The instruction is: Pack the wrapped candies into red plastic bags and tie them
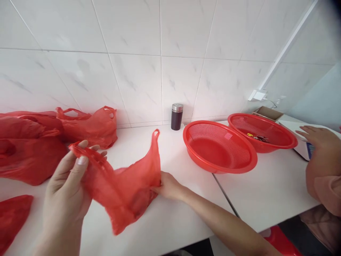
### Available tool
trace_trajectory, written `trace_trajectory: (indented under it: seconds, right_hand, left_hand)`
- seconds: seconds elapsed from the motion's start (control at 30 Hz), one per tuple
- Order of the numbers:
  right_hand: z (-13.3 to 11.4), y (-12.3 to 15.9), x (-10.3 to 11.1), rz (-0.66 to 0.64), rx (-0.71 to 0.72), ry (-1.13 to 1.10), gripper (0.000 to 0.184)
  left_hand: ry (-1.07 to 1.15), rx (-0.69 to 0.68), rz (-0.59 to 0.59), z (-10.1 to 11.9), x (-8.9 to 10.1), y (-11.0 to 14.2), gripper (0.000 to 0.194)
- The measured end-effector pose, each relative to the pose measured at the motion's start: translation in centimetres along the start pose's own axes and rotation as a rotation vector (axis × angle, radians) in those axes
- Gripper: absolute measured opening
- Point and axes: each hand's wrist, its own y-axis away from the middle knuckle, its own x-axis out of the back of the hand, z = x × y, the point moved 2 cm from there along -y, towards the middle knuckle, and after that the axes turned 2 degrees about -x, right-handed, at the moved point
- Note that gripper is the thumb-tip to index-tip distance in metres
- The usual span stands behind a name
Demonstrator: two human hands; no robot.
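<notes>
A thin red plastic bag (119, 188) hangs over the white table, held up between both hands. My left hand (70, 177) pinches its bunched handle between thumb and fingers at the upper left. At the bag's right side, my right hand (167, 185) grips the film, its fingertips partly hidden. One handle loop points upward, free of either hand. Something dark shows faintly through the bag's lower right; I cannot make out what it is.
Filled red bags (29, 153) lie at the left. A dark flask (177, 117) stands by the tiled wall. Two red colanders sit to the right, a near one (191, 153) and a far one (282, 140) with small items. A co-worker's hand (317, 137) rests by a scale (301, 147).
</notes>
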Motion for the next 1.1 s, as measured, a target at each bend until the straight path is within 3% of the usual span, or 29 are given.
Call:
trace_trajectory:
  seconds: [0.1,0.2,0.3,0.37,0.47,0.57,0.67,0.77,0.87,0.97,1.03,1.1]
  right_hand:
    - [-1.3,0.1,0.0,0.017,0.086,-0.157,0.019]
    - [-1.0,0.9,2.8,0.047,0.043,-0.107,0.018]
    - [-0.5,1.9,6.5,-0.134,-0.08,0.156,0.021]
    - [-1.1,2.3,8.6,-0.207,-0.1,0.174,0.034]
    - [-3.4,1.5,10.6,0.045,-0.038,0.045,0.047]
    - [-6.4,0.0,11.2,0.272,0.122,-0.004,0.03]
    - [-9.2,-1.1,12.0,0.354,0.306,-0.092,0.024]
    - [-11.7,-1.5,12.9,0.347,0.406,-0.24,0.019]
    - [-14.4,-1.5,12.5,0.216,0.458,-0.202,0.015]
    - [-16.9,-1.6,11.1,0.128,0.507,-0.056,0.013]
    - [-17.7,-1.7,10.5,0.119,0.55,-0.008,0.011]
    - [-17.2,-1.9,10.3,0.102,0.583,-0.009,0.011]
  left_hand:
    - [-0.04,-0.012,0.088,-0.3,0.9,-0.4,0.038]
    - [-0.017,-0.015,0.076,-0.7,1.8,-0.9,0.035]
    - [0.008,0.057,0.0,-1.0,1.9,-0.9,0.029]
    - [0.034,0.087,-0.015,-1.0,1.4,-0.8,0.03]
    - [0.084,0.057,-0.048,-0.5,0.1,-0.5,0.034]
    - [0.086,0.052,-0.118,0.0,-0.9,-0.2,0.038]
    - [0.035,0.089,-0.173,0.4,-1.0,-0.4,0.046]
    - [-0.021,0.172,-0.362,0.9,-1.4,-0.9,0.061]
    - [-0.13,0.23,-0.64,1.5,-3.1,-1.3,0.068]
    - [-0.353,0.226,-0.868,1.9,-5.9,-1.5,0.04]
    - [-0.435,0.219,-0.93,1.9,-7.4,-1.6,0.008]
    - [-0.407,0.257,-0.905,1.6,-8.1,-1.8,0.031]
